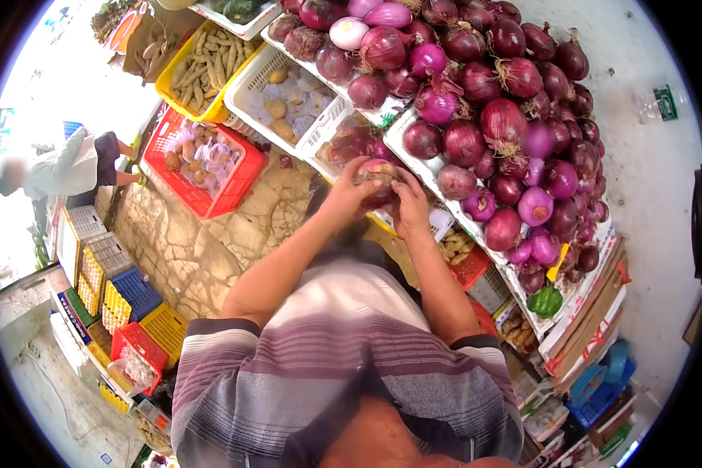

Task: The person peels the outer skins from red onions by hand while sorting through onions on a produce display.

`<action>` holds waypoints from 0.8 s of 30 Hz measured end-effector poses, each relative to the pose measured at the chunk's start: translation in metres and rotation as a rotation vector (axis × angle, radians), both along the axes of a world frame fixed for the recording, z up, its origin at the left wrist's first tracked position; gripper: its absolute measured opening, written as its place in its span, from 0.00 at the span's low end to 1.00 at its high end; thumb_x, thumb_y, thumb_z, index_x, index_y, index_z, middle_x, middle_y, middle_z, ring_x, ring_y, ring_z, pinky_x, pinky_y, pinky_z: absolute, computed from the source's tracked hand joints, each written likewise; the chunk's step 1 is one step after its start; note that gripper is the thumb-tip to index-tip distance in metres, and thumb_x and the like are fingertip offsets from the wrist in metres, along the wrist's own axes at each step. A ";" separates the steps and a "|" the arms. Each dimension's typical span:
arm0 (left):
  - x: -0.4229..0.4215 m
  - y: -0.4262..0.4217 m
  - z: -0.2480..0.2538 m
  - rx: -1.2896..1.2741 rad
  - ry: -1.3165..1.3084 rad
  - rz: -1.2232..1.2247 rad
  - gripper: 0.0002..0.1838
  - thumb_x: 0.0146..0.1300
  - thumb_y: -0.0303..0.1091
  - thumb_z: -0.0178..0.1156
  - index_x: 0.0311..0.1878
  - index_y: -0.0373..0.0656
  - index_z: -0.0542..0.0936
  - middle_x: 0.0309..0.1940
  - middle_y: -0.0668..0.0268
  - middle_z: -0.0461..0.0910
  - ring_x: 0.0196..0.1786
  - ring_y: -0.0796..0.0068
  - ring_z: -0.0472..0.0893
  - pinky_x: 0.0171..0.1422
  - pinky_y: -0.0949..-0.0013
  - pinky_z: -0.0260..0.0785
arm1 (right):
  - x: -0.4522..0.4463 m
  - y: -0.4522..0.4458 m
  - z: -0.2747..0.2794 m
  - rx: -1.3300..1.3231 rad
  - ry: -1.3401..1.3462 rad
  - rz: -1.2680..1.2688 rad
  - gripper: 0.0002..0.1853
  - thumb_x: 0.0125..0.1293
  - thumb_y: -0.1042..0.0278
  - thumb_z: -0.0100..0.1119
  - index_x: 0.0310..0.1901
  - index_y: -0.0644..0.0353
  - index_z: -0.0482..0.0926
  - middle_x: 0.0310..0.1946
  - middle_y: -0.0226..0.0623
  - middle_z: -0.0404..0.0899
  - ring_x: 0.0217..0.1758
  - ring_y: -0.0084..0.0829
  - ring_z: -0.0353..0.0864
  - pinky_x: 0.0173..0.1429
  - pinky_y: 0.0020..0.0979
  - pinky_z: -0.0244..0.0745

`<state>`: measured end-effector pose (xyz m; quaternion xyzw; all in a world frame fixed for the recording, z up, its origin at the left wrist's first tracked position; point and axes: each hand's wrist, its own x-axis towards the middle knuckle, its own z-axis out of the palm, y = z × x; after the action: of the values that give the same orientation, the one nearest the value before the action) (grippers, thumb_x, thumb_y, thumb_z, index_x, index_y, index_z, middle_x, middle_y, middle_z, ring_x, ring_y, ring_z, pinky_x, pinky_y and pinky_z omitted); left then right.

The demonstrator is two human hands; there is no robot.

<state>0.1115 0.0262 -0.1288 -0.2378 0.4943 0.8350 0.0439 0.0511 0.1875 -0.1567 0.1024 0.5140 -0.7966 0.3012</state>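
Note:
Between my two hands is a red onion, held in front of my chest. My left hand wraps its left side, with the fingers curled over the top. On the other side, the fingers of my right hand press against the skin. Just beyond my hands, a white basket has more red onions in it. A big pile of red onions rises to the right on white trays. Some of these are peeled to bright purple, others keep dry dark skin.
A red crate of net-wrapped produce stands on the stone floor at left. Behind it are a yellow crate of long roots and a white crate. A green pepper lies by the pile. Another person stands far left.

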 end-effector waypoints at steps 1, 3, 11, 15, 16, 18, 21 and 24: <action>-0.001 0.000 0.003 0.008 -0.004 0.006 0.42 0.65 0.31 0.72 0.79 0.39 0.62 0.65 0.54 0.76 0.62 0.65 0.80 0.65 0.64 0.78 | -0.002 0.000 0.002 0.002 -0.027 0.007 0.22 0.74 0.72 0.53 0.68 0.61 0.73 0.59 0.41 0.81 0.55 0.38 0.86 0.51 0.42 0.89; -0.001 0.000 0.004 -0.007 -0.010 0.005 0.41 0.64 0.31 0.72 0.77 0.39 0.63 0.64 0.55 0.77 0.62 0.65 0.80 0.65 0.64 0.77 | -0.006 0.000 0.004 0.006 -0.082 0.021 0.20 0.74 0.72 0.53 0.66 0.60 0.74 0.57 0.40 0.82 0.55 0.37 0.85 0.49 0.41 0.88; -0.002 0.005 -0.011 -0.082 0.072 -0.010 0.40 0.63 0.33 0.74 0.75 0.39 0.65 0.63 0.56 0.77 0.63 0.67 0.78 0.65 0.63 0.77 | 0.000 -0.009 -0.005 -0.038 -0.051 -0.078 0.19 0.74 0.70 0.51 0.64 0.60 0.76 0.56 0.41 0.83 0.58 0.37 0.84 0.63 0.40 0.82; -0.001 0.008 -0.011 -0.367 0.074 -0.081 0.38 0.63 0.33 0.74 0.73 0.39 0.67 0.63 0.57 0.77 0.62 0.68 0.79 0.65 0.64 0.77 | -0.002 -0.009 0.006 -0.094 -0.083 -0.029 0.19 0.76 0.70 0.48 0.64 0.61 0.76 0.58 0.43 0.82 0.60 0.38 0.83 0.65 0.41 0.80; -0.001 0.007 -0.008 -0.444 0.090 -0.098 0.38 0.63 0.33 0.74 0.73 0.39 0.67 0.63 0.57 0.77 0.62 0.68 0.79 0.64 0.64 0.77 | -0.003 -0.009 0.012 -0.090 -0.121 -0.023 0.19 0.76 0.71 0.48 0.65 0.61 0.76 0.58 0.43 0.82 0.60 0.37 0.83 0.65 0.40 0.80; 0.002 0.002 -0.007 -0.364 0.066 -0.061 0.38 0.62 0.33 0.74 0.73 0.38 0.67 0.62 0.57 0.77 0.61 0.68 0.80 0.64 0.65 0.77 | -0.004 -0.010 0.019 -0.088 -0.203 -0.004 0.20 0.77 0.71 0.48 0.66 0.62 0.76 0.59 0.43 0.82 0.60 0.37 0.83 0.65 0.39 0.80; 0.001 0.003 -0.005 -0.005 -0.010 0.021 0.39 0.62 0.33 0.74 0.73 0.36 0.67 0.61 0.56 0.78 0.59 0.67 0.81 0.63 0.64 0.78 | -0.005 -0.006 0.012 0.021 -0.058 0.076 0.20 0.77 0.73 0.49 0.67 0.62 0.76 0.59 0.42 0.82 0.60 0.33 0.83 0.63 0.36 0.81; 0.006 -0.004 0.012 0.090 -0.070 0.027 0.39 0.62 0.32 0.73 0.73 0.34 0.66 0.61 0.55 0.79 0.59 0.65 0.83 0.62 0.64 0.79 | -0.011 0.003 -0.003 0.197 0.148 0.146 0.18 0.77 0.72 0.58 0.65 0.63 0.79 0.56 0.38 0.84 0.54 0.28 0.84 0.60 0.32 0.81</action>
<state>0.1178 0.0218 -0.1168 -0.2714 0.4511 0.8480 0.0608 0.0401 0.1909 -0.1596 0.0346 0.6168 -0.7234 0.3082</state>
